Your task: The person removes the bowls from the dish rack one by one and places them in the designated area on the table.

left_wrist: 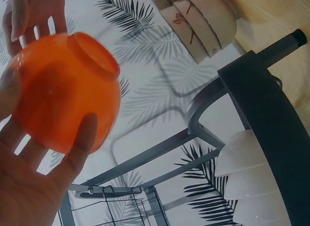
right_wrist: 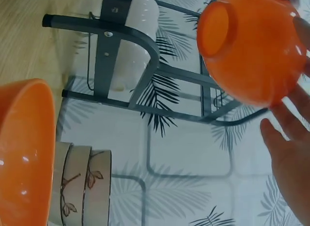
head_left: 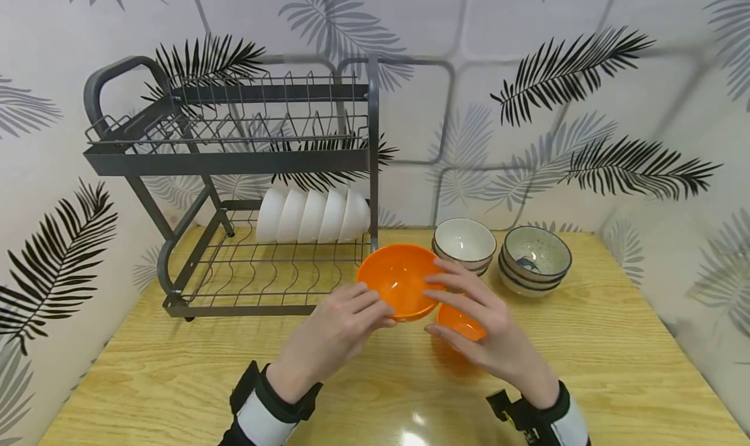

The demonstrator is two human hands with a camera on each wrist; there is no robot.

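An orange bowl (head_left: pixel 401 282) is held up off the table in the head view, its inside facing up and toward the camera. The left hand (head_left: pixel 346 319) grips its left side, thumb and fingers around the wall; the left wrist view shows that hand (left_wrist: pixel 38 172) under the bowl (left_wrist: pixel 68 95). At the bowl's right side is the right hand (head_left: pixel 492 322), fingers spread and fairly straight, fingertips at the rim. In the right wrist view the right hand (right_wrist: pixel 295 153) is beside the bowl (right_wrist: pixel 252 46). A second orange bowl (head_left: pixel 463 321) sits on the table, partly behind the right hand.
A dark two-tier dish rack (head_left: pixel 234 165) stands at the left, with several white bowls (head_left: pixel 313 217) on edge in its lower tier. Behind the hands, at the back of the wooden table (head_left: pixel 375 381), are a stack of pinkish bowls (head_left: pixel 465 241) and a stack of speckled bowls (head_left: pixel 536 257).
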